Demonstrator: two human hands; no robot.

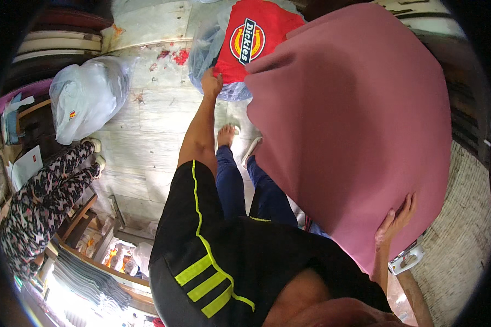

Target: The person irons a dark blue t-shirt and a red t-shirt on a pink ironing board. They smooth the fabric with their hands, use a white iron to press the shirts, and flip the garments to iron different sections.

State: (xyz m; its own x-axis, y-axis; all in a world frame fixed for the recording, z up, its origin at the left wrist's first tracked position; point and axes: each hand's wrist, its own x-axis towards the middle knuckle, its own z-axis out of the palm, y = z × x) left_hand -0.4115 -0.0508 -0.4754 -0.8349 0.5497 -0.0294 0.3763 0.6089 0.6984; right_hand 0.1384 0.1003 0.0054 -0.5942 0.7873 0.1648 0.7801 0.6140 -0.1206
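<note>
My left hand point(211, 83) is closed on the near left corner of a red cloth point(283, 22) with a round printed emblem. Under and around that cloth shows a clear plastic bag point(202, 52). A large dusty-pink panel point(398, 109), smooth and fabric-like, fills the right side and overlaps the red cloth's right part. Its left edge is wavy. Against the panel's near right part rests my right hand point(395, 220), fingers stretched out and thumb apart. Close to that wrist lies a grey-white hand tool point(406, 259) with a looped handle, partly hidden.
A stuffed translucent bag point(87, 98) sits on the tiled floor point(147, 125) to the left. Another person's patterned trouser legs point(54, 191) are at far left, beside wooden shelving point(79, 218). A ribbed, light-coloured surface point(458, 229) lies at the right. Red scraps point(181, 55) dot the floor ahead.
</note>
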